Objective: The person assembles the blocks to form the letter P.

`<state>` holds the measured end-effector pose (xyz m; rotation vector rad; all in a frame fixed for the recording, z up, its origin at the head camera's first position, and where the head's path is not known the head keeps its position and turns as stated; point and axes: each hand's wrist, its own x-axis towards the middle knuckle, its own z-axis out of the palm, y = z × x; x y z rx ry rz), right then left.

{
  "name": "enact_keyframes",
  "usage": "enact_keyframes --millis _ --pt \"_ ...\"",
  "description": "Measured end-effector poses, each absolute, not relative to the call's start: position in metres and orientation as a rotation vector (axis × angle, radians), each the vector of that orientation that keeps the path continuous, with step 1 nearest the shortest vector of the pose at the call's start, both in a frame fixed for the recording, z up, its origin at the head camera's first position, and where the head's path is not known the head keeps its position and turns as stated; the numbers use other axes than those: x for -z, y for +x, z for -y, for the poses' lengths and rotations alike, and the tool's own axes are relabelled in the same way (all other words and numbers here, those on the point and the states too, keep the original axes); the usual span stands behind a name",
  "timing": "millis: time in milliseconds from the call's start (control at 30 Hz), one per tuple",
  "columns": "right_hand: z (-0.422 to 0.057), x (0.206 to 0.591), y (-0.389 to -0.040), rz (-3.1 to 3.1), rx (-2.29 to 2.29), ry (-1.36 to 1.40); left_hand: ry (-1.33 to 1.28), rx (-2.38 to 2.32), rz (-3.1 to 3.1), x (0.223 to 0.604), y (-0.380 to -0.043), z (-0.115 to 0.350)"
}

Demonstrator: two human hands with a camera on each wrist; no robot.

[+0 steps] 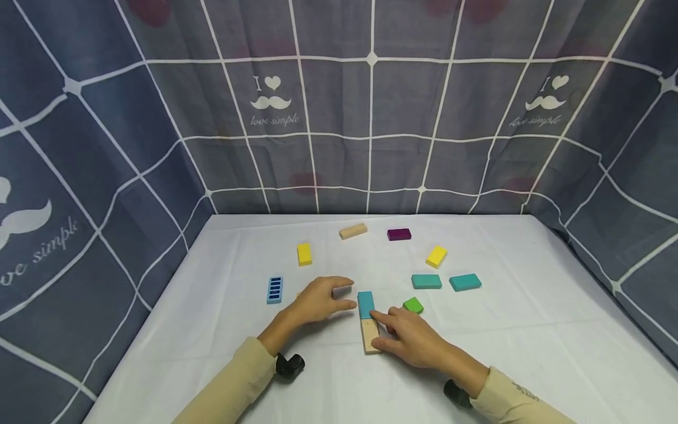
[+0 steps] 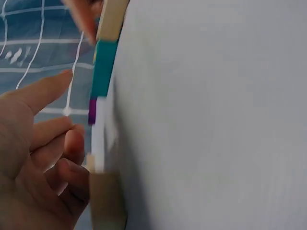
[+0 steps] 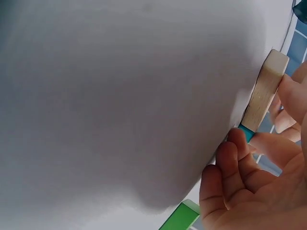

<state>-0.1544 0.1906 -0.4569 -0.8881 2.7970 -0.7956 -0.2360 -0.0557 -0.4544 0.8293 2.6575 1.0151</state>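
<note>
In the head view, a light blue block (image 1: 365,303) and a plain wooden block (image 1: 370,335) lie end to end in one line. My right hand (image 1: 415,338) touches them from the right, the index fingertip near their seam and the thumb against the wooden block's side. The right wrist view also shows that wooden block (image 3: 266,91), with the blue one mostly hidden behind fingers. My left hand (image 1: 320,301) hovers left of the pair, thumb and index finger apart, holding nothing. Another wooden piece is mostly hidden behind it. Close beyond the right hand lies a green block (image 1: 413,305).
Farther out in an arc lie a blue dotted block (image 1: 274,290), yellow blocks (image 1: 304,254) (image 1: 436,257), a wooden block (image 1: 353,231), a purple block (image 1: 399,234) and teal blocks (image 1: 426,281) (image 1: 465,282). A white cloth (image 1: 238,247) covers the table; grey checked curtains (image 1: 339,159) surround it.
</note>
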Motion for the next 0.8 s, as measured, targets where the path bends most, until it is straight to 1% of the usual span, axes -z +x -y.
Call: enact_keyframes --millis 200,367,500,633,800 --pt "-0.188 0.456 -0.155 -2.817 0.777 -0.891 0.693 -1.13 -2.754 0.442 -0.237 0.095" --pt "-0.189 0.455 -0.154 -2.814 0.776 -0.893 0.595 -0.998 -2.819 0.44 -0.228 0.121" --pt "-0.191 0.456 -0.154 -2.811 0.781 -0.888 0.588 -0.828 -2.841 0.447 -0.218 0.125" --pt "-0.191 0.456 -0.154 -2.806 0.788 -0.88 0.607 -0.754 -2.878 0.45 -0.212 0.122" --pt "-0.189 0.457 -0.154 -2.808 0.789 -0.878 0.666 -0.775 -2.876 0.451 -0.217 0.122"
